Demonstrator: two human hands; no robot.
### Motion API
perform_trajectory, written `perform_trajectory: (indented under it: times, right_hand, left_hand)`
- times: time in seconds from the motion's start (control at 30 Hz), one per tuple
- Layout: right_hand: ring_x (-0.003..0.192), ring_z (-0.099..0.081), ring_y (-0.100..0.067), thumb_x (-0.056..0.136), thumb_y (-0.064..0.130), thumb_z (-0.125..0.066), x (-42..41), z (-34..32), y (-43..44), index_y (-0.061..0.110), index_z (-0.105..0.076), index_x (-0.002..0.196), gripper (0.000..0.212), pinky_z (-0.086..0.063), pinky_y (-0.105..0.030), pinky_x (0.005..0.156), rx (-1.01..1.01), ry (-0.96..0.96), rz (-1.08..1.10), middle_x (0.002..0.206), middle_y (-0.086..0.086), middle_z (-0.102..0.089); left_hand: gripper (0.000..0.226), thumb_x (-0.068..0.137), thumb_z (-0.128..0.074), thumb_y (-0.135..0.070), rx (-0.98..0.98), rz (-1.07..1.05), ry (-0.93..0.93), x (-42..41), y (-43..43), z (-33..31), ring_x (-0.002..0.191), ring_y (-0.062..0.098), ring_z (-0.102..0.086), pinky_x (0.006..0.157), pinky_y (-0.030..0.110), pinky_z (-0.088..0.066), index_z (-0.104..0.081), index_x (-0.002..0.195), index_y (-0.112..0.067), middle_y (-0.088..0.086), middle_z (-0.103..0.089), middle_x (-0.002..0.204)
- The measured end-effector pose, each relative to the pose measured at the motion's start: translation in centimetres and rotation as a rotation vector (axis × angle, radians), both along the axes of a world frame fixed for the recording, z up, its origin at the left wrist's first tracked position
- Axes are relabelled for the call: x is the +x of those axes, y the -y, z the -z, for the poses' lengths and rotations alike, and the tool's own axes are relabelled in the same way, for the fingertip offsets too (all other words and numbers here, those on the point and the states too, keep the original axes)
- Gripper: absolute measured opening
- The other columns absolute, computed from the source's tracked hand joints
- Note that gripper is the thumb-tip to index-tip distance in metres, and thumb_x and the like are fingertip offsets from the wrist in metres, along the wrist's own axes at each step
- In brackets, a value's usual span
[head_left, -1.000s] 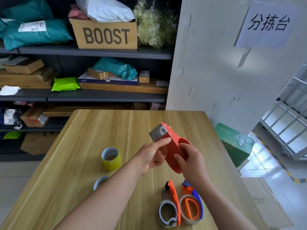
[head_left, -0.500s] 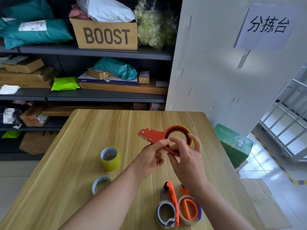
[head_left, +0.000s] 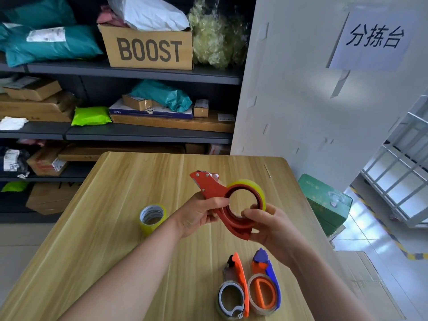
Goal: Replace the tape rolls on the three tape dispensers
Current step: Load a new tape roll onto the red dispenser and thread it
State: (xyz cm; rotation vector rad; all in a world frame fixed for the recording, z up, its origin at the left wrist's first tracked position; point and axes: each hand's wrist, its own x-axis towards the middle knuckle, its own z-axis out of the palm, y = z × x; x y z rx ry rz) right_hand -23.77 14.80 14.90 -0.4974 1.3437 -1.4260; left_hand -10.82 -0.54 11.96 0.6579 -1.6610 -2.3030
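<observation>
I hold a red tape dispenser (head_left: pixel 216 191) above the wooden table (head_left: pixel 111 228), its flat side toward me and its cutter pointing up-left. A yellowish tape roll (head_left: pixel 256 185) sits behind its ring. My left hand (head_left: pixel 199 214) grips the dispenser's neck. My right hand (head_left: pixel 269 224) pinches the ring's lower right rim. A full yellow tape roll (head_left: pixel 152 217) stands on the table to the left. Near the front edge lie an orange dispenser (head_left: pixel 235 290) and a blue-and-orange dispenser (head_left: pixel 266 290), each with a roll on it.
Dark shelves (head_left: pixel 139 133) packed with boxes and parcels stand behind the table. A white wall (head_left: pixel 312 100) with a paper sign rises at the right. A green box (head_left: pixel 324 202) sits on the floor beside the table's right edge.
The red dispenser has turned from edge-on to flat-side toward me and tilted. My right hand shifted from the ring's front to its lower right rim. The camera view moved slightly.
</observation>
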Motion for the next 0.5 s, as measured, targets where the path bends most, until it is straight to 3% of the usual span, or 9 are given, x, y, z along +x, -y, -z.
perform_trajectory:
  times: [0.17, 0.23, 0.37, 0.5]
  right_hand:
    - [0.091, -0.068, -0.035, 0.069, 0.019, -0.080, 0.8, 0.5, 0.0, -0.012, -0.060, 0.106, 0.052, -0.059, -0.048, 0.080, -0.025, 0.043, 0.037, 0.099, -0.027, -0.069]
    - [0.091, -0.068, -0.032, 0.067, 0.020, -0.078, 1.0, 0.7, 0.2, -0.012, -0.062, 0.106, 0.053, -0.059, -0.043, 0.081, -0.032, 0.027, 0.086, 0.100, -0.026, -0.070]
    - [0.085, -0.069, -0.025, 0.067, 0.013, -0.082, 1.2, 1.1, 0.5, -0.006, -0.066, 0.093, 0.036, -0.058, -0.028, 0.075, -0.040, -0.061, 0.051, 0.091, -0.018, -0.071]
    - [0.089, -0.070, -0.030, 0.072, 0.006, -0.077, 0.7, 1.1, 0.1, -0.004, -0.060, 0.098, 0.033, -0.059, -0.031, 0.073, -0.068, 0.078, 0.157, 0.100, -0.024, -0.069]
  left_hand:
    - [0.052, 0.066, -0.076, -0.038, -0.037, 0.008, 0.019, -0.1, 0.4, -0.3, 0.095, 0.031, -0.051, 0.096, 0.046, -0.042, -0.061, 0.106, -0.008, 0.018, -0.056, 0.099]
    - [0.053, 0.065, -0.077, -0.038, -0.035, -0.005, 0.013, 0.0, 0.6, -0.4, 0.095, 0.031, -0.051, 0.098, 0.046, -0.042, -0.061, 0.107, -0.008, 0.018, -0.056, 0.100]
    - [0.050, 0.065, -0.078, -0.036, -0.055, 0.014, 0.005, -0.2, 0.6, -0.7, 0.095, 0.032, -0.051, 0.103, 0.051, -0.042, -0.063, 0.104, -0.008, 0.019, -0.058, 0.100]
    - [0.041, 0.063, -0.080, -0.033, -0.038, 0.077, 0.001, 0.0, 0.6, -0.5, 0.077, 0.020, -0.047, 0.078, 0.029, -0.050, -0.058, 0.092, -0.012, 0.011, -0.049, 0.087]
